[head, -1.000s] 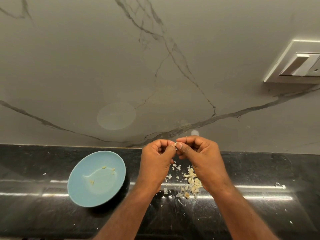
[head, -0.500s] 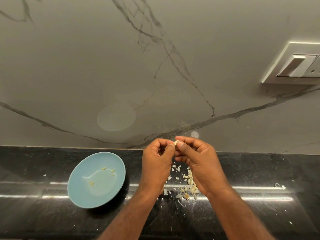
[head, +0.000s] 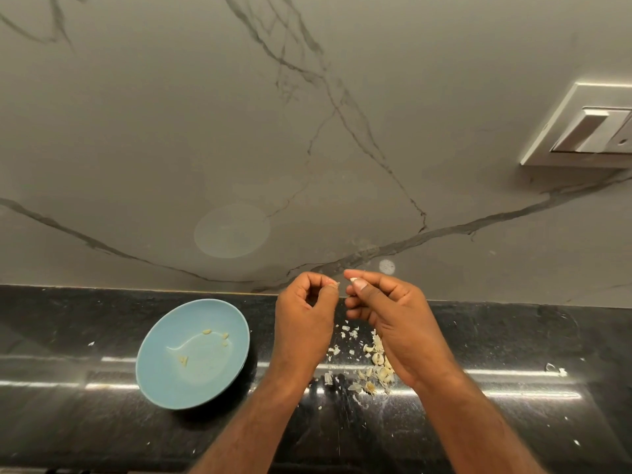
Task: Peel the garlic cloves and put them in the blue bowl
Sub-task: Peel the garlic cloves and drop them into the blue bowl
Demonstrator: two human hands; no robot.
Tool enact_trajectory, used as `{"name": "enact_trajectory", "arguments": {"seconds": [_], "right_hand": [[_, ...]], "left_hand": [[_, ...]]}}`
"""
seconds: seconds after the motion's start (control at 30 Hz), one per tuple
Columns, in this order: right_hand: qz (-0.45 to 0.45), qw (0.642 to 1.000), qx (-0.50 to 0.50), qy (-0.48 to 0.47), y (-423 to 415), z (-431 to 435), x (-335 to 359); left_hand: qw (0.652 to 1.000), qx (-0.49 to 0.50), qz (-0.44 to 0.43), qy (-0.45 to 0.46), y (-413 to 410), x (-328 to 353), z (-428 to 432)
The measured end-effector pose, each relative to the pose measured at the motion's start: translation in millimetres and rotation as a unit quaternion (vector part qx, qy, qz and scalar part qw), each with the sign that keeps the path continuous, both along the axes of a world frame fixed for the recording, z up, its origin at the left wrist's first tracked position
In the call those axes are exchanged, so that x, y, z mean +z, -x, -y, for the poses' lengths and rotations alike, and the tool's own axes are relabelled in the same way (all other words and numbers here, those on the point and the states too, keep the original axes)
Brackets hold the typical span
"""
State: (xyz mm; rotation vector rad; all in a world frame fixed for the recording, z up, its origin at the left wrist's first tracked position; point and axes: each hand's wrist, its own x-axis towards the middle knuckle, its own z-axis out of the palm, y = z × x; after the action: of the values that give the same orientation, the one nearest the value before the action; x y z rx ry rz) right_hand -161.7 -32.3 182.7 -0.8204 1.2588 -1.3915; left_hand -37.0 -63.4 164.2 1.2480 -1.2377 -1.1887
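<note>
Garlic bits (head: 206, 331) lie in the round, smooth blue bowl (head: 160, 381) on the shiny black tabletop (head: 68, 422). Beside it, the left hand (head: 304, 323) pinches a thin skin flake (head: 337, 284). The right hand (head: 393, 316) pinches the small white garlic clove (head: 352, 279) at its fingertips. The hands touched before; now they are apart.

One blue bowl (head: 164, 381), four peeled cloves (head: 206, 331), two hands (head: 304, 323), one switch plate (head: 581, 128).
</note>
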Motion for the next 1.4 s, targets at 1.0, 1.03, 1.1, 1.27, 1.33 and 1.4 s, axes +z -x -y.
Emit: {"name": "enact_trajectory", "arguments": {"seconds": [1.0,1.03,1.1,1.27,1.33,1.4], "right_hand": [[0.027,0.999,-0.001,-0.021,11.6,4.9,-6.4],[0.020,1.000,0.002,-0.022,11.4,4.5,-6.4],[-0.002,1.000,0.008,-0.024,11.0,3.9,-6.8],[-0.153,0.988,0.008,-0.001,8.6,3.6,-4.7],[-0.198,0.980,0.002,0.016,5.8,3.0,-4.1],[-0.206,0.978,-0.009,0.018,3.4,2.5,-4.2]], "left_hand": [[0.989,-0.144,0.012,0.043,-5.5,-0.7,10.2],[0.989,-0.137,0.013,0.054,-5.8,-1.5,10.3],[0.990,-0.119,0.028,0.073,-6.4,-3.8,11.9],[0.991,-0.113,0.035,0.068,-4.8,-6.2,12.1],[0.991,-0.110,0.022,0.065,-3.6,-5.4,11.0],[0.991,-0.107,0.016,0.076,-2.8,-5.1,9.9]]}}
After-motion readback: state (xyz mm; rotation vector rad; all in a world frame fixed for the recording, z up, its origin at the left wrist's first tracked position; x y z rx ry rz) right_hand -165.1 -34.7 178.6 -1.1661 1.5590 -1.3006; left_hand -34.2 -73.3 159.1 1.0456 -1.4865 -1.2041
